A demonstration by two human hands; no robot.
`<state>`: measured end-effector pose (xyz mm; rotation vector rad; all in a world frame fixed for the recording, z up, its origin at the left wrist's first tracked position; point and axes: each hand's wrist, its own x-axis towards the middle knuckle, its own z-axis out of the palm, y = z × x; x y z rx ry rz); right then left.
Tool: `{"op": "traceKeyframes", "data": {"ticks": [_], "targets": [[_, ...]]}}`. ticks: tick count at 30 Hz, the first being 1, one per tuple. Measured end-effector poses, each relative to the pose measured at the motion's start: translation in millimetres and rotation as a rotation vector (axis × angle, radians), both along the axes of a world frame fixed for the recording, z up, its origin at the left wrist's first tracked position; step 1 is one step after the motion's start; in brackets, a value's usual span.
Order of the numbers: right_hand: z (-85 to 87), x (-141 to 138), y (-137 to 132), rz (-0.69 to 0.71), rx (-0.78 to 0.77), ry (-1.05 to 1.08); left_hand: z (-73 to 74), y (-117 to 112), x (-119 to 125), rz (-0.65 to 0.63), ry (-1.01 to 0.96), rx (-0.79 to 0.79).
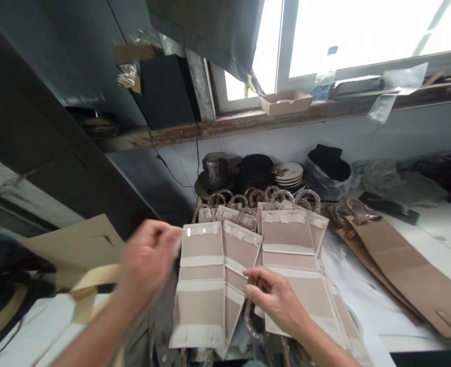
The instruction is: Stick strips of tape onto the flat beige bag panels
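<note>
Flat beige bag panels (201,300) with pale strips across them lie in overlapping stacks in front of me, wrapped round handles (307,194) showing at their far ends. My left hand (149,255), blurred by motion, is beside the top left corner of the left panel. Its fingers are curled together; whatever they pinch is too smeared to make out. Over the gap between the left and right stacks is my right hand (273,295), thumb and forefinger apart, with nothing visible between them. It is closest to a slanted beige panel (241,244).
Brown bag pieces with handles (412,265) lie on the right of the table. Behind the stacks are spools (289,173) and dark rolls (254,171). A cardboard sheet (76,244) and yellowish tape strip (95,280) are on the left. A sill holds a carton tray (286,103) and bottle (325,76).
</note>
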<state>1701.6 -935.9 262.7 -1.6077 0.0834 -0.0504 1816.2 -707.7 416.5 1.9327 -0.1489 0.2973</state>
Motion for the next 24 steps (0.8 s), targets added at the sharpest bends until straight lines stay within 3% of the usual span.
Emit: {"op": "traceKeyframes", "data": {"ticks": [1,3,6,8,10,13,18,21,24], "targets": [[7.6,3.7,2.9,-0.001,0.023,0.001,-21.1,-16.9,-2.3,-0.140,0.037,0.068],[14.9,11.9,8.4,-0.036,0.035,0.008,-69.2,-48.2,-5.6,-0.342,0.176,0.008],[8.3,22.3,15.4,-0.170,0.033,0.031,-131.0,-76.2,-8.1,-0.462,0.316,-0.061],[-1.2,26.1,19.0,-0.246,0.040,0.073,-154.1,-79.9,-6.5,-0.508,0.380,-0.097],[-9.1,28.2,21.9,-0.310,0.032,0.121,-164.2,-75.6,-1.4,-0.570,0.415,-0.130],[-13.9,31.2,26.1,-0.370,0.000,0.145,-168.0,-63.3,9.6,-0.664,0.344,-0.112],[-12.9,37.0,37.1,-0.348,-0.111,0.166,-174.9,-47.1,24.4,-0.799,0.383,-0.115],[-15.3,39.5,42.2,-0.358,-0.253,0.162,-179.4,-41.3,28.5,-0.831,0.410,-0.106],[-17.7,43.1,40.0,-0.357,-0.442,0.086,-182.7,-36.7,30.6,-0.807,0.311,-0.015]]}}
